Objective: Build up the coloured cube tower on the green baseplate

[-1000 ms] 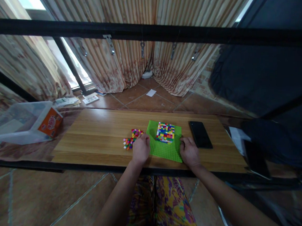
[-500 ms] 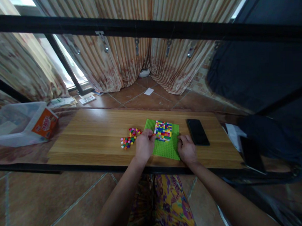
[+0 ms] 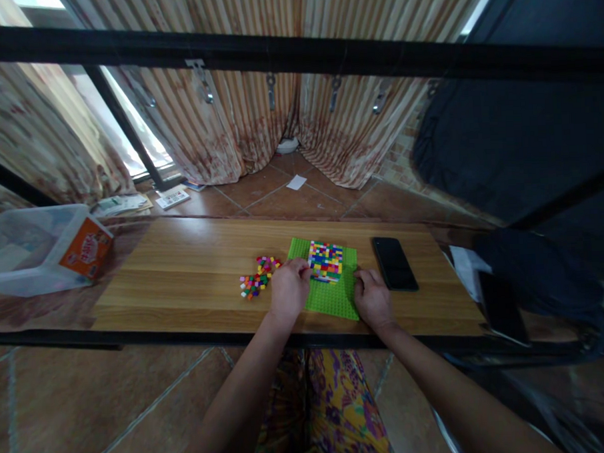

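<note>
A green baseplate (image 3: 330, 300) lies on the wooden table (image 3: 184, 272). A square block of multi-coloured small bricks (image 3: 326, 259) is built on its far half. My left hand (image 3: 289, 291) lies over the plate's left side. Its fingertips are pinched together against the block's near left corner, and the small brick between them is barely visible. My right hand (image 3: 372, 301) grips the plate's right edge with curled fingers. A heap of loose coloured bricks (image 3: 257, 278) sits on the table just left of my left hand.
A black phone (image 3: 394, 263) lies flat to the right of the plate. A clear plastic bin (image 3: 23, 252) holding an orange box (image 3: 85, 243) stands at the far left. Dark fabric and another dark device (image 3: 503, 308) crowd the right end. A black bar crosses overhead.
My left hand has moved right from the loose bricks to the block's left corner. My right hand has stayed on the plate's right edge. The view has shifted slightly.
</note>
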A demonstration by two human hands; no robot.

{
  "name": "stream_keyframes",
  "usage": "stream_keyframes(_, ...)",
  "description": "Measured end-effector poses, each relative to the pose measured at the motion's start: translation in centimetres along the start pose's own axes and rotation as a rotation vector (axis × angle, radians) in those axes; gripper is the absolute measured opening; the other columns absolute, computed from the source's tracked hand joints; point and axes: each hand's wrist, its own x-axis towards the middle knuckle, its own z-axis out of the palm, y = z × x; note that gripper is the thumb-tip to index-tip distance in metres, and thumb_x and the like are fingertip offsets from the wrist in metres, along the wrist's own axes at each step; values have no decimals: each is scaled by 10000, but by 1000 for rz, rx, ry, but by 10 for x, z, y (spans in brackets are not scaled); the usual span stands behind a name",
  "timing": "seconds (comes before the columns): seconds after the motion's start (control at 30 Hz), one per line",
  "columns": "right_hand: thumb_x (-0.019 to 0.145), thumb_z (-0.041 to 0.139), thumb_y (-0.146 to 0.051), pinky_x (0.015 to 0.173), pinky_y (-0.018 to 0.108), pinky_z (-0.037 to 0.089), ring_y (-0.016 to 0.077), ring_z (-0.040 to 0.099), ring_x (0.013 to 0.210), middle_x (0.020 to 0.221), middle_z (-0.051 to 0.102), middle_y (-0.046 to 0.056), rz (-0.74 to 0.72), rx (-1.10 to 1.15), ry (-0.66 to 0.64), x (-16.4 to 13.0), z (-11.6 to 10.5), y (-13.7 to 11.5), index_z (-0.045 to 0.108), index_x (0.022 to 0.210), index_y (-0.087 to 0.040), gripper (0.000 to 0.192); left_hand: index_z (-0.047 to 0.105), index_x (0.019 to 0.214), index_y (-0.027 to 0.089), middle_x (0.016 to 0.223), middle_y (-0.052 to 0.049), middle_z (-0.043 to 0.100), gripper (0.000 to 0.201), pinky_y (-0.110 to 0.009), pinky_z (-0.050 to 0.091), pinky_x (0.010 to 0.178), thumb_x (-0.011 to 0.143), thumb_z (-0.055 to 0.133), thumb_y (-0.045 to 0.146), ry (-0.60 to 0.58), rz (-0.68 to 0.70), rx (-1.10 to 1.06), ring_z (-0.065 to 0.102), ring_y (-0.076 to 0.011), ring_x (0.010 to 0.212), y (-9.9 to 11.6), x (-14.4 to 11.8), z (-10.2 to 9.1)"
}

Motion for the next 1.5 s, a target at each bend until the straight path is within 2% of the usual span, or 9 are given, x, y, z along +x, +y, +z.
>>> stream_keyframes(0.2,868,388,-164,818,331,476,209,578,872,914,601,75,0,-12,-15,0,0,0,619,937,-194,242,668,895,163,847,-56,735,63,-257,493,729,832,663,157,26,-49,-5,689,-169,789,-3,4,7)
stream_keyframes(0.33,870,386,-162,808,330,474,207,572,860,911,599,77,4,-6,-19,1,-1,-1,622,941,-187,248,661,844,170,818,-39,726,13,-248,482,723,847,651,162,47,-32,-15,683,-160,779,-5,3,9)
stream_keyframes(0.47,858,393,-152,803,331,472,206,565,853,901,600,76,11,1,-18,1,-1,-2,626,938,-193,249,672,796,186,815,-20,718,85,-238,470,718,872,635,172,65,16,-17,667,-146,778,-6,-2,9)
stream_keyframes(0.6,850,397,-151,813,337,477,209,570,865,905,601,73,18,11,-10,1,-2,-3,629,934,-201,251,692,844,193,872,-38,714,141,-245,476,757,924,580,223,87,70,38,661,-151,826,-8,-8,12)
stream_keyframes(0.83,861,388,-163,821,344,476,212,569,873,909,600,72,14,16,-9,0,-1,-1,626,935,-204,252,682,918,198,946,-60,698,258,-239,472,779,989,434,212,45,147,185,646,-151,884,-13,-15,19)
stream_keyframes(1.3,847,395,-154,833,351,485,220,571,903,930,604,82,1,14,-16,-1,2,3,632,962,-196,267,666,808,176,849,-60,690,260,-252,481,751,956,454,148,69,110,124,653,-159,822,-10,-11,21)
stream_keyframes(1.4,846,400,-155,841,352,489,216,574,894,940,606,80,-10,1,-11,-1,3,4,642,988,-199,284,671,865,180,888,-61,708,224,-265,501,798,953,467,156,70,87,62,666,-166,857,-10,-12,21)
stream_keyframes(1.5,848,396,-141,852,347,494,213,582,917,977,611,82,-50,3,-27,-2,4,6,651,1066,-200,341,651,1061,196,994,-57,724,195,-284,515,873,931,513,150,79,60,-33,677,-171,933,-11,-18,19)
